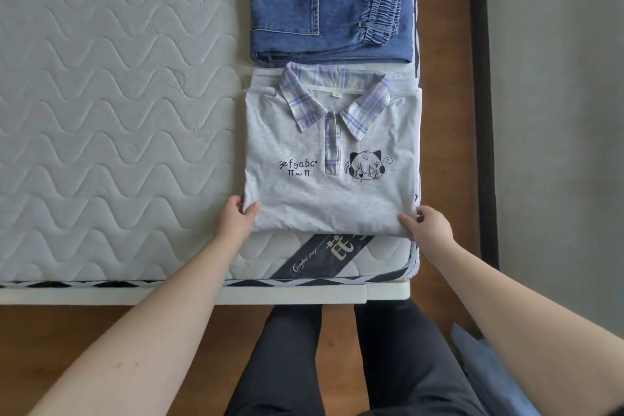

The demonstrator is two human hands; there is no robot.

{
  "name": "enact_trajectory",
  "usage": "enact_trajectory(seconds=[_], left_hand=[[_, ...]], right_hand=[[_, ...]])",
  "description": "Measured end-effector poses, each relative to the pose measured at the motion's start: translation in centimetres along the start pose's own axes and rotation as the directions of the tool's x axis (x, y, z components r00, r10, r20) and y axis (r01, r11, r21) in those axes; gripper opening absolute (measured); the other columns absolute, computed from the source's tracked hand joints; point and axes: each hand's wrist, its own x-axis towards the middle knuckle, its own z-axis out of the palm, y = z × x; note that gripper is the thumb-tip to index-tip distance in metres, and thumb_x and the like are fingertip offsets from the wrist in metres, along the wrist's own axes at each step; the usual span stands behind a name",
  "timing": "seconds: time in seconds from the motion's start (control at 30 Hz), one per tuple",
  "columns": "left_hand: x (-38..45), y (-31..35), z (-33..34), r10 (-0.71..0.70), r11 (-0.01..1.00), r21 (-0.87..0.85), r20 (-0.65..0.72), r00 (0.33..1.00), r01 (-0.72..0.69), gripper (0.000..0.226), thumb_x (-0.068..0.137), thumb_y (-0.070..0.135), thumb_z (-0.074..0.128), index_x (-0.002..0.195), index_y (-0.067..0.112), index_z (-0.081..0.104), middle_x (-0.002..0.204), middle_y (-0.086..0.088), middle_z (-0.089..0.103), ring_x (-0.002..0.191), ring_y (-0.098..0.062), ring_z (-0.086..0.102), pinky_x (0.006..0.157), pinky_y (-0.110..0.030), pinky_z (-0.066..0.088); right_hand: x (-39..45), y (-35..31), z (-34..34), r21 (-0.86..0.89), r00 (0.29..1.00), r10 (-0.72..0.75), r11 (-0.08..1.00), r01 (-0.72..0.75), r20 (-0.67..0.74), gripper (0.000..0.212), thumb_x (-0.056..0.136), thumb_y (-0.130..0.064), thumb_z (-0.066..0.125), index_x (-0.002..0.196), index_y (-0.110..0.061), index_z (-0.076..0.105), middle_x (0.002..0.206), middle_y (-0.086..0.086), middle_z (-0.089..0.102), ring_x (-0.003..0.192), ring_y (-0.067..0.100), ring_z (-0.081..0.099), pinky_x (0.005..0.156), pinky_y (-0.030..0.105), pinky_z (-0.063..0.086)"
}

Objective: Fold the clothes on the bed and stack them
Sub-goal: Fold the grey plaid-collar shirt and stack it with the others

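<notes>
A folded grey polo shirt (332, 192) with a plaid collar and a cartoon print lies near the mattress's front right corner. My left hand (236, 218) grips its near left corner, thumb on top and fingers under the fabric. My right hand (427, 223) grips the near right corner the same way. Folded blue jeans (334, 6) lie just beyond the shirt, with the back pocket and elastic waistband facing up. A white garment edge shows under the shirt's right side.
The quilted white mattress (111, 118) stretches out to the left. A dark label (324, 256) sits at the mattress's front edge. Wooden floor (445, 111) and a dark frame run along the right. My legs stand at the bed's foot.
</notes>
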Motion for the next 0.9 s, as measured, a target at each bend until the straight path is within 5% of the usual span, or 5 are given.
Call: enact_trajectory(seconds=[0.37, 0.5, 0.6, 0.67, 0.9], left_hand=[[-0.3, -1.9, -0.1, 0.020, 0.993, 0.113, -0.004, 1.000, -0.019, 0.039, 0.091, 0.021, 0.070, 0.123, 0.003, 0.057, 0.111, -0.014, 0.066, 0.092, -0.024, 0.059, 0.079, -0.029, 0.041], [-1.6, -1.5, 0.2, 0.251, 0.923, 0.337, -0.168, 0.953, -0.184, 0.035, 0.091, 0.012, 0.064, 0.124, 0.004, 0.056, 0.111, -0.019, 0.060, 0.102, -0.039, 0.057, 0.087, -0.044, 0.045], [-2.5, -0.3, 1.4, 0.640, 0.687, 0.550, -0.147, 0.755, -0.475, 0.031, 0.090, 0.011, 0.057, 0.120, 0.004, 0.059, 0.118, -0.020, 0.059, 0.108, -0.039, 0.056, 0.091, -0.048, 0.045], [-2.7, 0.9, 3.2, 0.738, 0.540, 0.568, 0.037, 0.674, -0.621, 0.038, 0.094, 0.013, 0.047, 0.131, 0.007, 0.056, 0.137, -0.015, 0.054, 0.128, -0.034, 0.049, 0.107, -0.047, 0.039], [-0.3, 3.2, 8.7, 0.635, 0.407, 0.699, 0.246, 0.732, -0.588, 0.062, 0.100, 0.041, 0.023, 0.156, 0.015, 0.021, 0.163, -0.002, 0.018, 0.150, -0.020, 0.017, 0.121, -0.044, 0.019]], right_hand=[[-0.5, 0.9, 1.4, 0.116, 0.982, 0.047, 0.993, -0.026, -0.182, 0.017, 0.095, -0.025, 0.060, 0.106, -0.011, 0.062, 0.096, 0.004, 0.065, 0.075, 0.016, 0.055, 0.057, 0.025, 0.036], [-1.1, 0.1, 2.6, 0.118, 0.917, 0.188, 0.981, -0.156, -0.352, 0.026, 0.099, -0.014, 0.048, 0.123, -0.011, 0.057, 0.120, 0.011, 0.057, 0.101, 0.029, 0.055, 0.084, 0.040, 0.045], [-1.8, -1.3, 4.2, -0.079, 0.865, -0.097, 0.995, 0.066, -0.492, 0.040, 0.098, -0.014, 0.046, 0.138, -0.009, 0.048, 0.139, 0.015, 0.049, 0.124, 0.034, 0.046, 0.105, 0.046, 0.034], [-2.3, -3.1, 6.4, -0.260, 0.839, -0.422, 0.901, 0.347, -0.344, 0.047, 0.101, -0.016, 0.041, 0.148, -0.010, 0.036, 0.152, 0.011, 0.038, 0.140, 0.027, 0.033, 0.116, 0.042, 0.022], [0.2, -7.0, 13.2, -0.491, 0.749, -0.656, 0.685, 0.539, -0.092, 0.055, 0.101, -0.032, 0.027, 0.151, -0.010, 0.035, 0.158, 0.005, 0.032, 0.146, 0.020, 0.028, 0.119, 0.039, 0.021]])
